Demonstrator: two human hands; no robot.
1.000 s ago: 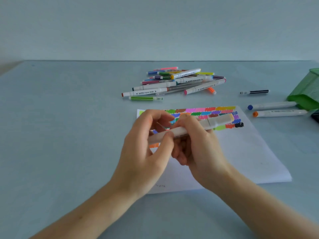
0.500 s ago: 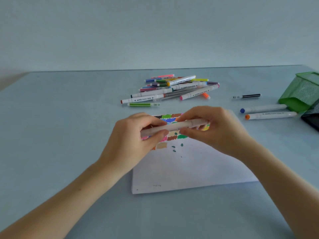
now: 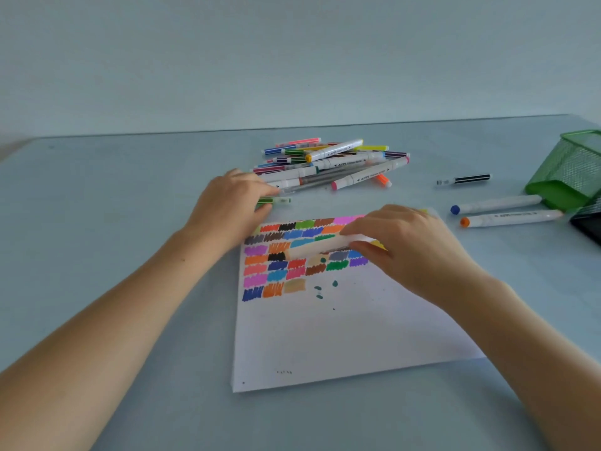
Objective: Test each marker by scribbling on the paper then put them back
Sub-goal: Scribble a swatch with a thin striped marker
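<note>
Pale blue-grey tabletop (image 3: 97, 222) under a plain pale wall.

Far left: left hand (image 3: 227, 206), palm down at the near-left end of the marker pile (image 3: 335, 162), fingertips on a thin green-striped marker (image 3: 276, 200) lying just in front of the pile; whether pinching or only touching, cannot tell.

Centre back: loose heap of thin striped markers and thicker white-barrelled ones, with yellow, pink and orange caps showing. Dark print with arrow marks along the white barrels, too small and blurred to read as a brand.

Centre front: white paper (image 3: 341, 336) flat on the table, its upper part filled with rows of scribbled colour swatches (image 3: 276, 265), a few dark green dots just below them. Tiny dark print near the bottom-left edge, unreadable.

Over the swatches: right hand (image 3: 409, 245), fingers and thumb pinching a white-barrelled marker (image 3: 325, 249) held nearly level above the paper, free end pointing left.

Right of the paper: thin black-striped marker (image 3: 465, 180) alone, then two white markers side by side, one blue-capped (image 3: 494, 204), one orange-capped (image 3: 510, 218), the latter with illegible print.

Far right: green mesh holder (image 3: 572, 170) tipped on its side, a dark object (image 3: 588, 222) at the frame edge just below it.
</note>
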